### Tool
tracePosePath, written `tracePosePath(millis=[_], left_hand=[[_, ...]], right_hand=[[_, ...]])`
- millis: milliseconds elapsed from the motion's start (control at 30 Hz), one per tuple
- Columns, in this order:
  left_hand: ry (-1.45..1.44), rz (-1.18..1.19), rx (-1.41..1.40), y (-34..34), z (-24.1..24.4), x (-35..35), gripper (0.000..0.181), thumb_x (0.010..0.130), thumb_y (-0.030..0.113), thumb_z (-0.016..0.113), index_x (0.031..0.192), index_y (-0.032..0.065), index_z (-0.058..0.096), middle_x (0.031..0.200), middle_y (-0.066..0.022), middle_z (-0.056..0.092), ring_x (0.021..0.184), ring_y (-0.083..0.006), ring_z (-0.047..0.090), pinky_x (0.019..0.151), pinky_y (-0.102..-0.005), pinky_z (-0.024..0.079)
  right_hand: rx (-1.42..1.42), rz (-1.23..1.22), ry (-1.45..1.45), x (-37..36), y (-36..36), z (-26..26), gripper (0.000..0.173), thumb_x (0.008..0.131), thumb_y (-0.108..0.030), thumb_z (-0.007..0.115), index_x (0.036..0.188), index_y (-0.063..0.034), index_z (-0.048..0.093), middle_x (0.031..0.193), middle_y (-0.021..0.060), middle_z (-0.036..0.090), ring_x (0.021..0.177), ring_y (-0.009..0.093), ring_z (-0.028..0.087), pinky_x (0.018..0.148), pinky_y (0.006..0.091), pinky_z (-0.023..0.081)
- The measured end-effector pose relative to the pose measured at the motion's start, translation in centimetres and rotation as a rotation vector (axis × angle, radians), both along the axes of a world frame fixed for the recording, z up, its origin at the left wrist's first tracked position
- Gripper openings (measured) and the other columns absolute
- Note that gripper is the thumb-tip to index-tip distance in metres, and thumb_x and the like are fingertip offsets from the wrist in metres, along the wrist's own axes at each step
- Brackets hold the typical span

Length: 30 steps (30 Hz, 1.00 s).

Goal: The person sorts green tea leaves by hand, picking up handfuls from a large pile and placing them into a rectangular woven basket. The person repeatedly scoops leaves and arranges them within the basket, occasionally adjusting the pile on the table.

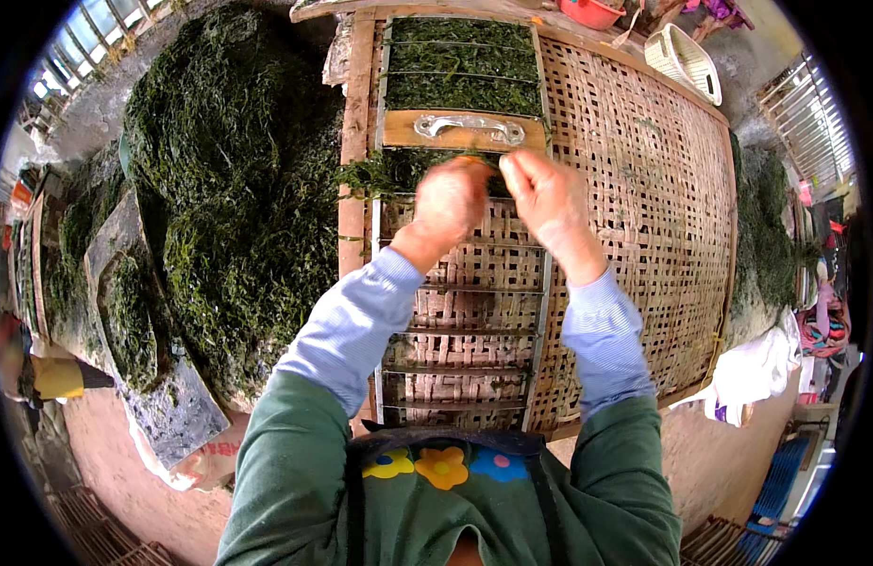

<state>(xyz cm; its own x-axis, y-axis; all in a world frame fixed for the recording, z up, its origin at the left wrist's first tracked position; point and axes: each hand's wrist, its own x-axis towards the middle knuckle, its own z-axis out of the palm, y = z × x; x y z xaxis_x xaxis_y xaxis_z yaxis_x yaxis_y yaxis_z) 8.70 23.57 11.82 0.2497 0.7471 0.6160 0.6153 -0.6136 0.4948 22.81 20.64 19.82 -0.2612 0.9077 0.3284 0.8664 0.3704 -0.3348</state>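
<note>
My left hand (pixel 451 194), slightly blurred, is curled over a strip of dark green seaweed (pixel 390 173) on a long ladder-like metal frame (pixel 547 283). Close beside it, my right hand (pixel 546 201) has its fingers bent inward at the strip's right end. Whether either hand pinches a strand is hidden by the fingers. Just beyond both hands, a wooden board with a clear handle (pixel 472 129) lies across the frame. Farther up, several sections of the frame are filled with flat seaweed (pixel 465 64). The sections nearer my body show bare woven mat (pixel 472 265).
A large heap of wet seaweed (pixel 245 191) rises at the left, beside a tilted grey board (pixel 174 417). The wooden-edged woven mat (pixel 642 212) extends right. A white plastic basket (pixel 681 64) and red basin (pixel 592 13) stand at the far edge; a white bag (pixel 755 368) hangs at right.
</note>
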Motion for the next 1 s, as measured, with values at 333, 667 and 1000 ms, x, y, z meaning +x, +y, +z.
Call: tracePosePath(millis=[333,667,1000], left_hand=[[-0.463,0.045,-0.444,0.7,1.9,-9.7,0.022,0.085,0.019,0.057,0.089,-0.0007,0.066,0.079,-0.0155,0.066,0.070,-0.0205,0.065,0.062,-0.0304,0.052],[0.306,0.212,-0.257,1.3,-1.8,-13.5,0.052,0.064,-0.002,0.059,0.116,0.0038,0.053,0.131,-0.0177,0.040,0.127,-0.0349,0.031,0.101,-0.0431,0.032],[0.450,0.033,-0.314,4.4,5.8,-5.5,0.035,0.071,0.008,0.056,0.106,0.0081,0.062,0.090,-0.0163,0.065,0.081,-0.0260,0.064,0.072,-0.0357,0.052]], right_hand=[[0.117,0.137,-0.367,-3.3,-0.4,-3.7,0.038,0.089,-0.031,0.050,0.071,-0.0005,0.063,0.077,0.0105,0.059,0.079,0.021,0.058,0.083,0.0417,0.045],[0.009,0.357,-0.246,-8.3,1.7,-8.1,0.049,0.088,-0.041,0.050,0.124,-0.0072,0.049,0.135,0.0098,0.041,0.130,0.026,0.031,0.106,0.0473,0.023],[-0.026,0.283,-0.140,-8.6,1.8,-9.0,0.033,0.081,-0.032,0.058,0.105,-0.0105,0.058,0.110,0.0071,0.057,0.111,0.024,0.049,0.099,0.0472,0.031]])
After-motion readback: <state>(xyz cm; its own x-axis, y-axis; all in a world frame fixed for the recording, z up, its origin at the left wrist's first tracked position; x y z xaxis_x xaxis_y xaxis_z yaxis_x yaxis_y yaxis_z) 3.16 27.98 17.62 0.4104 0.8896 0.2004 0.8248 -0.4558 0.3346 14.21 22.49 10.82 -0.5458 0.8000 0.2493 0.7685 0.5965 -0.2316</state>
